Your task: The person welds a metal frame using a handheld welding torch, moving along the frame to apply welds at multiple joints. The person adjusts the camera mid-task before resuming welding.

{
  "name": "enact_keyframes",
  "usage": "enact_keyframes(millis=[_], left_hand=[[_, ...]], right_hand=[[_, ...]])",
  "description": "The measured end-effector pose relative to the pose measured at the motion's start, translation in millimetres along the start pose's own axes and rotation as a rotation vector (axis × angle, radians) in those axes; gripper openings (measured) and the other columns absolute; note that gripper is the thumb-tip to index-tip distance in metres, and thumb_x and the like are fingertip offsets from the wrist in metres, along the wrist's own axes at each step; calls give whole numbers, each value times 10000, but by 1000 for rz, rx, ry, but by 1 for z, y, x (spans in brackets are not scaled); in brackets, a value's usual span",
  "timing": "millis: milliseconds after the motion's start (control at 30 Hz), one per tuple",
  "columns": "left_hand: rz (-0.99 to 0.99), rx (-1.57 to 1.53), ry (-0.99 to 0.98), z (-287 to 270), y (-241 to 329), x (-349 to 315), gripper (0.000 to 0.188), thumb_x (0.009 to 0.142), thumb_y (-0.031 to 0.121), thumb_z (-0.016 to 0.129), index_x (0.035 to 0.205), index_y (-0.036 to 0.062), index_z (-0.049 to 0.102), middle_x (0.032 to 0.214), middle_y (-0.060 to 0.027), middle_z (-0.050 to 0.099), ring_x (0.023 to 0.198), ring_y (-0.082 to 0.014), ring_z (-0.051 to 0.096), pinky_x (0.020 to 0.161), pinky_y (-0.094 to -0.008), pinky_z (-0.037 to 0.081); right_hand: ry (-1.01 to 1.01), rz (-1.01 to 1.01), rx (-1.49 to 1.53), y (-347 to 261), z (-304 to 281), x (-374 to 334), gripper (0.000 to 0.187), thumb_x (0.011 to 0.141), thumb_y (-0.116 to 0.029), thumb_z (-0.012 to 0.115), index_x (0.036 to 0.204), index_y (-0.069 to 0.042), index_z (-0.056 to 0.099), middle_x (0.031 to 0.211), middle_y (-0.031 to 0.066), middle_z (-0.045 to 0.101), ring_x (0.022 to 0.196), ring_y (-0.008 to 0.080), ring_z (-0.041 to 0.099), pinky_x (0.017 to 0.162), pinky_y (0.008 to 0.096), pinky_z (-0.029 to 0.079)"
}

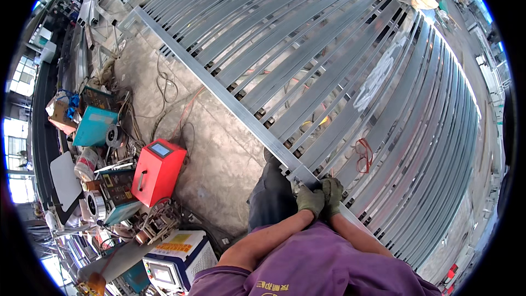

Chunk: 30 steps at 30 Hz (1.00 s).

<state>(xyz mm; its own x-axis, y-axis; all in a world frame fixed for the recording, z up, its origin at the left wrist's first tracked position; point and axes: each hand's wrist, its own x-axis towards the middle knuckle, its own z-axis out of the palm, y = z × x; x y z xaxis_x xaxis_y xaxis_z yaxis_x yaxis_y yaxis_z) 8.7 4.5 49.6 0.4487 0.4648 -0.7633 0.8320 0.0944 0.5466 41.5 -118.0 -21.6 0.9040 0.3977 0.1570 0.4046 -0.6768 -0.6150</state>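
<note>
Rail (253,123) seemingly touched by gloved left hand (310,201) and right hand (332,193); grip obscured, cannot tell whether spread or pinching.

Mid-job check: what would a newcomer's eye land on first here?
Probably the slatted metal frame sweeping across the middle and right, with red-framed glasses lying on it. Next, the bright red box at left, then the gloved left hand and right hand at the frame's near edge.
</note>
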Motion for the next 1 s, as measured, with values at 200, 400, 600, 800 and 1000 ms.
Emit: enact_keyframes(millis=[200,400,600,800,1000], left_hand=[[201,52,208,32,-51,35,806,904,224,655,1606,-51,371,1265,-329,734,1201,-495,713,1049,-520,567],[157,11,116,20,-19,17,780,908,246,660,1579,-64,410,1241,-330,743,1178,-481,728,1025,-522,576],[55,56,42,8,-11,6,703,912,250,658,1515,-70,489,1212,-315,759,1177,-470,730,1024,-530,573],[97,21,100,14,-31,15,438,907,233,657,1271,-11,685,1182,-292,771,1156,-475,732,1009,-541,577],[194,2,188,24,-37,27,413,915,248,676,1244,0,709,1195,-282,773,1160,-468,731,1005,-525,579]], right_hand=[[20,110,133,-15,3,7,281,1067,-316,579,1054,-88,743,1121,174,742,1102,418,660,967,539,474],[21,-49,-64,21,14,-1,295,1072,-316,559,1061,-83,739,1133,171,743,1105,424,661,980,549,475],[-30,13,11,-2,-2,2,274,1026,-317,568,1053,-96,728,1120,162,731,1078,423,658,944,548,476],[7,-89,-55,4,12,-4,265,1033,-312,576,1031,-91,724,1051,158,723,1022,426,653,906,551,470],[80,-111,-4,3,12,3,238,1034,-265,620,1028,-63,746,1074,193,736,1025,427,664,923,549,484]])
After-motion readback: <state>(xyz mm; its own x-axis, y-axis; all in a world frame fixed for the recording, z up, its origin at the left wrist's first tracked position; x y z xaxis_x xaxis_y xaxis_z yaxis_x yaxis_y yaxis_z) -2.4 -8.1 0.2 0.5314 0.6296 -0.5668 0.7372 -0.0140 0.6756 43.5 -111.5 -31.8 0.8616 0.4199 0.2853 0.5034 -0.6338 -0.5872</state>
